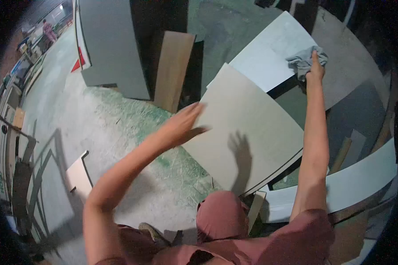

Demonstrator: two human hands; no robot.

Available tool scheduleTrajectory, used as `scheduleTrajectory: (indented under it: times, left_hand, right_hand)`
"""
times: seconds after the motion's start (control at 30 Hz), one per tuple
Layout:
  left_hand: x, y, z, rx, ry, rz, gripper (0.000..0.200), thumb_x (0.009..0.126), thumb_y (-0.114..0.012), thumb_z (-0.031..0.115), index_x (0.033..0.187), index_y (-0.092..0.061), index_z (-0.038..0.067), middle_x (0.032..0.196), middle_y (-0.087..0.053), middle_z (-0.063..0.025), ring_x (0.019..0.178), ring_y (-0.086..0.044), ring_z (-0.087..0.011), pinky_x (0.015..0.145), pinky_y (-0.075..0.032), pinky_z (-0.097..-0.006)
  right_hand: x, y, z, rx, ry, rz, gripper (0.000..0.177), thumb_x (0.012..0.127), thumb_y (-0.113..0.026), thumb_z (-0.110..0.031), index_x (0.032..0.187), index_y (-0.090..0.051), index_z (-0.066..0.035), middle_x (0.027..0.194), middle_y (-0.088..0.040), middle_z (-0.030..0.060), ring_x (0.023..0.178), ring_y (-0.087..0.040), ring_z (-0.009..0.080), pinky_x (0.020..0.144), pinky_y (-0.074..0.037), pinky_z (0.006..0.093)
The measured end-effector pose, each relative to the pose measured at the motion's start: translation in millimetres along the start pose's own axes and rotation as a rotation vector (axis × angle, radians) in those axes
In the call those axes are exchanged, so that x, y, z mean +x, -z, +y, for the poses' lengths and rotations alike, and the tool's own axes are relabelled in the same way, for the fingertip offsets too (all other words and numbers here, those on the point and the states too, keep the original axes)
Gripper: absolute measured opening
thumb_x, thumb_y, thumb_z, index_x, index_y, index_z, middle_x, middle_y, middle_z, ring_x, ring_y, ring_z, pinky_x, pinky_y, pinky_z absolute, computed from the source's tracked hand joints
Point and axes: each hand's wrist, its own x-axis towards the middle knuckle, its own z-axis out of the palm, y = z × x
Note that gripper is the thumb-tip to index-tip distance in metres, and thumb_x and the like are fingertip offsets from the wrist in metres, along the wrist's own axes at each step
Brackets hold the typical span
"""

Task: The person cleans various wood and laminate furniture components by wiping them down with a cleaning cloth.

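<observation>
My right hand [315,67] is stretched far forward and grips a crumpled grey cloth [301,61], pressing it on the near corner of a pale board [269,57]. My left hand [184,123] is open with fingers spread, resting at the left edge of a larger light-grey board [247,128] that lies tilted in front of me. Its shadow falls on that board's middle. My knee in red-brown cloth [220,214] shows below the board.
A grey panel [112,44] and a brown plank [173,68] lean at the back. A small notched board [78,174] lies on the concrete floor at left. A curved white panel [353,183] runs along the right. A person stands far off at top left.
</observation>
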Motion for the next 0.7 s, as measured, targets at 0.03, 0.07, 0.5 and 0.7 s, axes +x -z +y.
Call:
scheduleTrajectory:
  times: [0.03,0.07,0.5,0.7]
  left_hand:
    - [51.3,-22.0,-0.7,0.116,-0.16,0.08,0.06,0.079,-0.052,0.038,0.119,-0.034,-0.003,0.121,-0.037,-0.0218,0.112,-0.037,-0.0339,0.093,-0.032,-0.0377]
    - [102.0,-48.5,-3.7,0.246,-0.274,0.171,0.058,0.079,-0.051,0.04,0.117,-0.036,-0.001,0.118,-0.041,-0.0183,0.109,-0.039,-0.0332,0.091,-0.033,-0.0421]
    - [255.6,-110.1,6.3,0.467,-0.17,-0.179,0.07,0.064,-0.05,0.068,0.108,-0.051,0.013,0.106,-0.049,-0.008,0.106,-0.044,-0.0253,0.09,-0.025,-0.0563]
    - [255.9,-96.9,13.1,0.453,-0.124,-0.288,0.082,0.058,-0.052,0.072,0.108,-0.05,0.007,0.108,-0.049,-0.0106,0.105,-0.045,-0.0266,0.09,-0.03,-0.0502]
  right_hand:
    - [6.9,4.7,4.0,-0.007,-0.008,-0.054,0.044,0.074,-0.065,-0.015,0.109,-0.046,0.004,0.106,-0.052,0.013,0.091,-0.054,0.0252,0.073,-0.049,0.0358]
    - [13.8,7.0,6.3,-0.016,-0.015,-0.111,0.043,0.074,-0.065,-0.016,0.108,-0.047,0.004,0.105,-0.052,0.0127,0.09,-0.055,0.0242,0.072,-0.048,0.0347]
    - [8.5,8.9,3.0,-0.035,0.007,-0.168,0.031,0.076,-0.062,-0.014,0.103,-0.052,-0.001,0.098,-0.055,0.0095,0.083,-0.056,0.0203,0.067,-0.048,0.033]
    - [8.0,9.3,3.6,-0.035,0.075,-0.159,0.029,0.076,-0.063,-0.013,0.1,-0.052,0.0,0.095,-0.056,0.0096,0.081,-0.056,0.0203,0.065,-0.048,0.0331]
